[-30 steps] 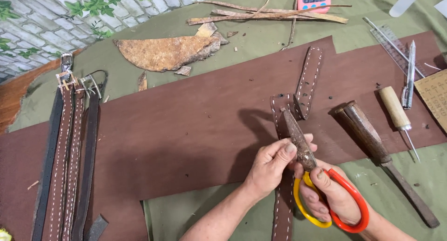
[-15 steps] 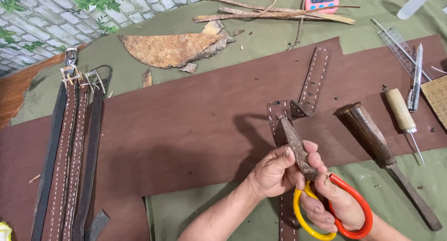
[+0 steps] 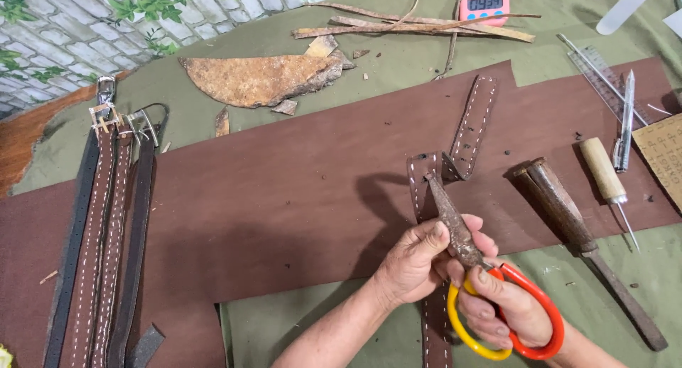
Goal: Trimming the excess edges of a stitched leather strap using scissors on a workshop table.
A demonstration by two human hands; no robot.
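Right hand [image 3: 508, 311] fingers through scissors [image 3: 490, 297] loops, blades shut; left hand [image 3: 415, 265] pinches stitched leather strap [image 3: 426, 197]. Brown leather sheet [image 3: 284, 197] covers green bench [image 3: 341, 325].

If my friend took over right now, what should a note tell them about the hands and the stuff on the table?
Right hand: fingers through the red and yellow loops of the rusty scissors, blades pointing up and away.
Left hand: pinching the stitched brown leather strap against the blades, thumb on top.
The strap runs under both hands over the big brown leather sheet; its far end is folded, with another stitched piece angled away from it.
Done: strap stitched and punched.
Left: whether a cut has been made cannot be seen.
Nearby: finished belts at left, an awl and chisel at right.
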